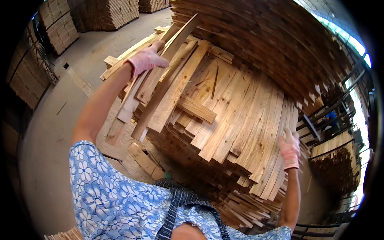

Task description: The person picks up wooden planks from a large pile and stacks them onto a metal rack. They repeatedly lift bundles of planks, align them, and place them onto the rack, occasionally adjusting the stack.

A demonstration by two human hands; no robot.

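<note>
Gloved left hand [148,61] at loose boards [180,86], which lie atop the left side of the stack [244,116]; cannot tell if grip clasps one. Gloved right hand [289,149] at stack's right edge; grip clenched or released, cannot tell.

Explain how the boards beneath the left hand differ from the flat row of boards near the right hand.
The boards beneath the left hand overlap loosely, while the flat row near the right hand lies mostly side by side. Some boards beneath the left hand look tilted; the flat row shows mainly broad faces upward. Both are brown wood with uneven ends.
</note>
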